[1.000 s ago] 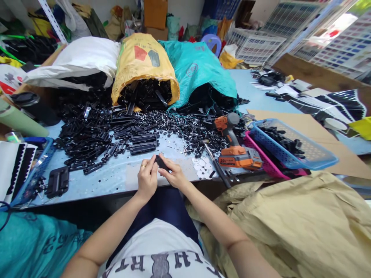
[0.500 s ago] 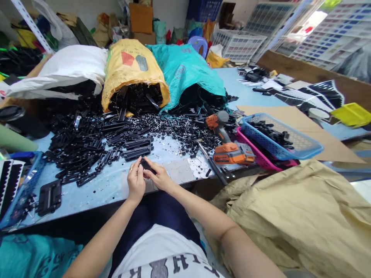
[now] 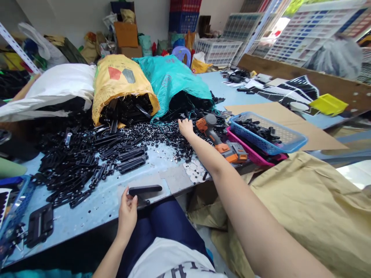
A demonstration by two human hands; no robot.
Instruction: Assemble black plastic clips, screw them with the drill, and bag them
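With 12 o'clock taken as straight away from the person, the black part (image 3: pixel 146 189) is at the near edge of the counter (image 3: pixel 78 212), just in front of the lap; whether it rests on the surface or hangs over it is hard to tell. The left hand (image 3: pixel 128 210) has its fingers closed on the part's 9 o'clock end. The right hand (image 3: pixel 185 127) is at about 1 o'clock from there, at the loose screws (image 3: pixel 162 133) and just beside the head of the orange drill (image 3: pixel 213 136); its fingers are bent, and whether anything is between them cannot be told. Judging by how things lie, this one part seems partway through its handling: its two arms stand spread, the screws lie loose, and the drill lies on its side with no hand on it. Much seems left, with a wide heap of black bars (image 3: pixel 69 166) at 10 o'clock and more pieces showing in the mouths of the yellow sack (image 3: pixel 121 77) and the teal sack (image 3: pixel 176 77). The upper, longer arm of the held part has its long axis nearly level between 9 and 3 o'clock, its rounded free end pointing to 3; the lower arm, partly hidden, slants towards 4 o'clock.
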